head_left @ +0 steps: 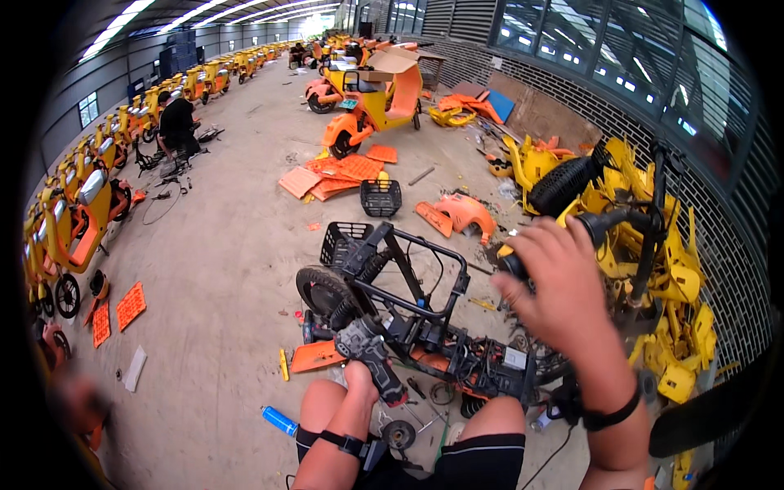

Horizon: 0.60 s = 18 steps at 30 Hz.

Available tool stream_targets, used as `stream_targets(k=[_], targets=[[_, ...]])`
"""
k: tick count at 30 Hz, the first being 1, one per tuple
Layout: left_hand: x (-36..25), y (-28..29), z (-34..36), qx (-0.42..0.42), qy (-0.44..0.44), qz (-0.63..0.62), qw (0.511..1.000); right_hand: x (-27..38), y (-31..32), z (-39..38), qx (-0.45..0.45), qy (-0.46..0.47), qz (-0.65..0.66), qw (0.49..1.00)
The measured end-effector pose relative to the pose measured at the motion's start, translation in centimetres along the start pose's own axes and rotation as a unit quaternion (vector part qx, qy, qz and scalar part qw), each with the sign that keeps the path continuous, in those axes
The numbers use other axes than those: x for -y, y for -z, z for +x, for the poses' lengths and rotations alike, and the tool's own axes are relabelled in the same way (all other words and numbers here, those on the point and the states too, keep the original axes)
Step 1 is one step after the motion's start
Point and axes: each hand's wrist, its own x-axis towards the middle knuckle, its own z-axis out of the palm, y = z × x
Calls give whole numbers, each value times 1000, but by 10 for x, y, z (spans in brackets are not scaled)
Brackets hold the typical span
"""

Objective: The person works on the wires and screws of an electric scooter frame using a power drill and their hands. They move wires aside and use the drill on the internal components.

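My left hand (359, 382) is closed around a cordless power tool (366, 347) with a grey head and a black and red body, low over the rear of a stripped black scooter frame (425, 309). My right hand (559, 282) is raised and wraps over the black handlebar (608, 222), whose grip end shows beside the thumb; the palm side is hidden. The frame lies before my knees, with its rear wheel (325, 292) at the left and bare wiring and electronics (490, 363) along its lower part.
Orange panels (339, 173) and a black basket (380, 198) lie ahead. Yellow body parts (678, 286) are heaped at the right by the brick wall. A blue can (279, 420) lies near my left knee. Another person (177, 124) crouches at the far left beside rows of yellow scooters.
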Motion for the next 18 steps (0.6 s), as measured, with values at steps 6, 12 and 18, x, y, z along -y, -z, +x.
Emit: stream_targets(k=[6, 12, 18], targets=[[5, 7, -1, -39, 28, 40, 998, 10, -37, 6, -111, -43, -3, 993], [3, -5, -6, -39, 41, 37, 998, 10, 26, -9, -96, -8, 52, 994], [3, -5, 0, -35, 41, 49, 997, -40, 125, -67, -113, -43, 140, 983]])
